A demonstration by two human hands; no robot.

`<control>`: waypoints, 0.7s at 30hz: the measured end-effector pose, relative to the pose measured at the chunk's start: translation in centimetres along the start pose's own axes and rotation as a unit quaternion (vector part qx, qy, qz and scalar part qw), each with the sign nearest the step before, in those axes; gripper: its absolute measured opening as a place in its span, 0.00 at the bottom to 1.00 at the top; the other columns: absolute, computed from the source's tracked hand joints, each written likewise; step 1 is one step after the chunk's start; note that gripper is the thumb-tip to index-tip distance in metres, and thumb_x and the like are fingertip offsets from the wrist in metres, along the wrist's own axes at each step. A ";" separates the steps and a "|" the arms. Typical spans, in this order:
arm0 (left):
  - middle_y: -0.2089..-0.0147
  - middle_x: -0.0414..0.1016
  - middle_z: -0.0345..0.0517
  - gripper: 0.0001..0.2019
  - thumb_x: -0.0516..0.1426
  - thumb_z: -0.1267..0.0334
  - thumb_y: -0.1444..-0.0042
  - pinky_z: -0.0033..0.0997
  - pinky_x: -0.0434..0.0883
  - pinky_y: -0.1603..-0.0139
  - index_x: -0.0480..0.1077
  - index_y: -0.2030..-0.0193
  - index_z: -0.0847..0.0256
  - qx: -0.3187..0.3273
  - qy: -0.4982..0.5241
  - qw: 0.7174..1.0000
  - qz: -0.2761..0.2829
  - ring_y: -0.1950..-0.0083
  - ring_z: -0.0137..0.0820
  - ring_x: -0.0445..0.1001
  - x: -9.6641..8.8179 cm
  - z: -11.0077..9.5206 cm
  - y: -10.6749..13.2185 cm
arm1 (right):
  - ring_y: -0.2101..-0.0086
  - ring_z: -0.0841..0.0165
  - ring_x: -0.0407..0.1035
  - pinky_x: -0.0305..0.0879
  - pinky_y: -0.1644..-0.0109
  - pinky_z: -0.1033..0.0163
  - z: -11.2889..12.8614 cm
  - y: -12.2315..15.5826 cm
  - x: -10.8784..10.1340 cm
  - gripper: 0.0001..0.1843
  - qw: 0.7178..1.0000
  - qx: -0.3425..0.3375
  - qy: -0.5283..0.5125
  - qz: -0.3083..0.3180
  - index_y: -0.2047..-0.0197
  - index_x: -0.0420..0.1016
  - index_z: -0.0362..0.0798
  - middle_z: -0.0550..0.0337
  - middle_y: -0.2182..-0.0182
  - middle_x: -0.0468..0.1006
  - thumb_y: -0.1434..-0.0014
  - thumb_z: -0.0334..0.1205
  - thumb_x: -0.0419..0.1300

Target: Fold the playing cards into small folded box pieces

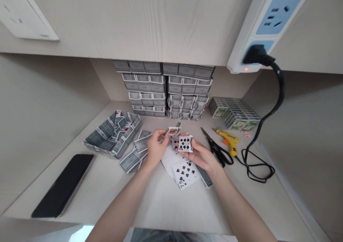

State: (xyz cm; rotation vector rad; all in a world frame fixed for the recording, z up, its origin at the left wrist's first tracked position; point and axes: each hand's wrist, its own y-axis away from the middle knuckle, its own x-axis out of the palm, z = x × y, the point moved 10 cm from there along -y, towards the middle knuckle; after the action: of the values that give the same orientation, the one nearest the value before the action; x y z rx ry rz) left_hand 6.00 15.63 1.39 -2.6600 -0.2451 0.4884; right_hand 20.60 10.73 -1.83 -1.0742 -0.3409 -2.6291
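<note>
One court card point(174, 131) is being pinched by the left hand point(156, 146) and one spade card point(184, 143) is being gripped by the right hand point(202, 156), both being held over loose cards point(185, 174) on the tabletop point(171, 208). Neatness is probably being helped by light pressure, edges being aligned squarely.

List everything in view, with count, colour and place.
Card-backed boxes: many, grey, stacked at back
Patterned blocks: several, grey-green, back right
Card tray: one, grey, left
Flat slab: one, black, front left
Card-back pieces: several, grey, left of centre
Loose cards: several, white-faced, centre
Scissors: one, black, right
Glue gun: one, yellow, right
Pink scrap: one, right
Power strip: one, white-blue, upper right
Plug: one, black, in strip
Cable: count unclear, black, right
Wall socket: one, white, upper left
Desk: one, pale, underneath
Left hand: one, centre, holding face card
Right hand: one, centre, holding spade card
</note>
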 end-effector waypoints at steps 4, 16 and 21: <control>0.66 0.74 0.43 0.08 0.56 0.61 0.51 0.27 0.70 0.67 0.64 0.66 0.61 0.002 0.041 0.997 0.072 0.69 0.28 0.73 1.4 -0.9 0.6 | 0.51 0.63 0.65 0.60 0.46 0.53 0.5 0.0 -0.1 0.21 1.000 -0.017 -0.001 -0.008 0.49 0.66 0.49 0.53 0.51 0.71 0.46 0.42 0.60; 0.49 0.66 0.49 0.10 0.60 0.62 0.54 0.37 0.63 0.48 0.60 0.72 0.60 0.122 0.003 0.959 0.257 0.45 0.36 0.64 4.2 -5.1 2.5 | 0.62 0.68 0.69 0.66 0.63 0.65 1.1 -0.2 -0.9 0.16 0.994 -0.071 0.050 -0.067 0.57 0.73 0.51 0.60 0.61 0.76 0.51 0.43 0.64; 0.50 0.67 0.48 0.08 0.59 0.63 0.53 0.38 0.62 0.46 0.62 0.71 0.59 0.182 -0.054 0.954 0.233 0.45 0.35 0.63 3.9 -5.8 2.8 | 0.62 0.65 0.69 0.65 0.60 0.62 1.5 -0.2 -1.4 0.16 0.986 -0.090 0.092 -0.101 0.61 0.74 0.49 0.58 0.62 0.76 0.53 0.47 0.64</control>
State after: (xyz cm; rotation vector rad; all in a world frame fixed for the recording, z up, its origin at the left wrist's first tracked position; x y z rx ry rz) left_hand 12.04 11.93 3.92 -2.3163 0.4167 0.7448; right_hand 22.45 11.63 -1.75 -0.8773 -0.1845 -2.9622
